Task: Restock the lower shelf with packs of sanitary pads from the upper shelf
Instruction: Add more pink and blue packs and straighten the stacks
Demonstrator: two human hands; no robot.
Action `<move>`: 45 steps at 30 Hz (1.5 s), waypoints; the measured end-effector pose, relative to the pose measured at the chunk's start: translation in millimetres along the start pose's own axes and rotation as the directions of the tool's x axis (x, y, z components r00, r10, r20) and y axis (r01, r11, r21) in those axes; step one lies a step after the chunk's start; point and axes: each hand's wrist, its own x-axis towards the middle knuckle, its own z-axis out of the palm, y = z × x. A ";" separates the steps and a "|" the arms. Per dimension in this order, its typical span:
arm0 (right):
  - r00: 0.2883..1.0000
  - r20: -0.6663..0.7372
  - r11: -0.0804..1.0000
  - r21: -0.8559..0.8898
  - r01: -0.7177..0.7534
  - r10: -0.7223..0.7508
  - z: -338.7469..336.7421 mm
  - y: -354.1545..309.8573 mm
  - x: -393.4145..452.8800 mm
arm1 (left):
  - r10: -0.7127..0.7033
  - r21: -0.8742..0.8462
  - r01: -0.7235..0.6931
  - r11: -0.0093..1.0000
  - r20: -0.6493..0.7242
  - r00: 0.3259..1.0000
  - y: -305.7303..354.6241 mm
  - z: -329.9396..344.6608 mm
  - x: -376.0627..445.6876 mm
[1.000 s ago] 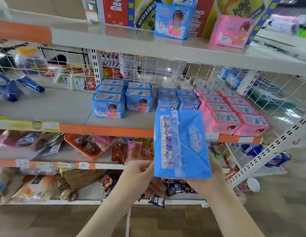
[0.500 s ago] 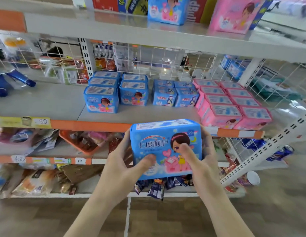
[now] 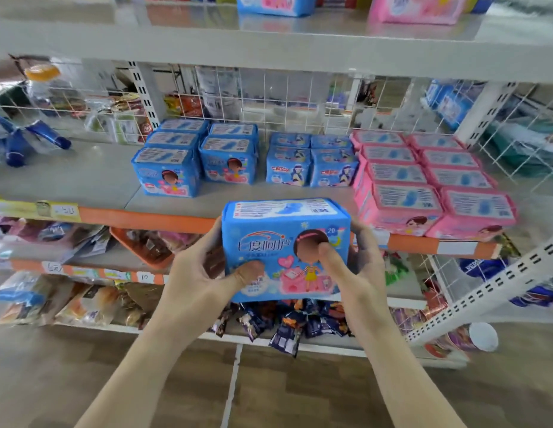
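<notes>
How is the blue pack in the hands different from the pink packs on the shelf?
The blue pack is blue; the pink packs are pink. The blue pack is held up in front of the shelf edge by the left hand and right hand; the pink packs sit on the shelf in rows. Both show a cartoon girl.

From my remote view, the lower shelf [image 3: 93,180], grey with an orange front strip, carries three groups of packs standing directly on it: large blue packs [image 3: 167,173] in two rows at centre-left, smaller blue packs [image 3: 310,162] beside them, and pink packs [image 3: 423,177] in two rows at the right, reaching the front edge. Dark blue tubes [image 3: 31,143] lie at its far left. The upper shelf [image 3: 207,41] bears one blue pack [image 3: 275,4] and one pink pack [image 3: 417,9], both cut off by the frame's top edge.
</notes>
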 end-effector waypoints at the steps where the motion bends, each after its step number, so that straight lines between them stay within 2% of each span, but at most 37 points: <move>1: 1.000 0.018 1.000 -0.001 0.004 -0.004 -3.0 2.3 4.6 | 0.002 0.010 -0.001 1.000 -0.017 1.000 -0.4 2.7 2.2; 10: 0.987 0.159 0.994 -0.103 0.041 -0.024 11.8 26.8 53.3 | -0.056 0.093 0.079 0.993 -0.228 0.972 -14.2 -10.9 30.8; 15: 0.984 0.179 0.970 -0.236 0.064 -0.021 34.7 50.3 85.7 | -0.054 0.162 0.092 0.983 -0.224 0.973 -44.5 -40.2 69.7; 22: 0.995 0.065 0.898 -0.438 -0.042 0.078 82.9 82.6 118.5 | -0.074 0.162 0.091 0.983 -0.113 0.991 -75.2 -104.3 126.3; 28: 1.000 -0.001 0.800 -0.599 -0.024 0.029 112.3 107.7 146.4 | -0.058 0.283 0.103 0.954 -0.164 0.985 -108.6 -135.7 169.2; 32: 0.997 -0.043 0.780 -0.621 -0.075 0.061 120.5 127.6 160.8 | -0.023 0.332 0.073 0.941 -0.151 0.988 -132.1 -146.1 188.6; 36: 0.997 -0.062 0.760 -0.646 -0.077 0.048 126.2 147.0 177.6 | 0.028 0.431 0.035 0.902 -0.138 0.990 -146.1 -151.4 208.3; 41: 0.996 -0.085 0.756 -0.652 -0.062 0.009 123.7 169.0 200.2 | 0.176 0.591 -0.109 0.799 -0.056 0.983 -161.2 -153.5 236.8; 45: 0.997 -0.070 0.762 -0.648 -0.015 -0.040 124.7 179.1 215.5 | 0.178 0.734 -0.074 0.676 -0.065 0.982 -169.3 -151.5 257.7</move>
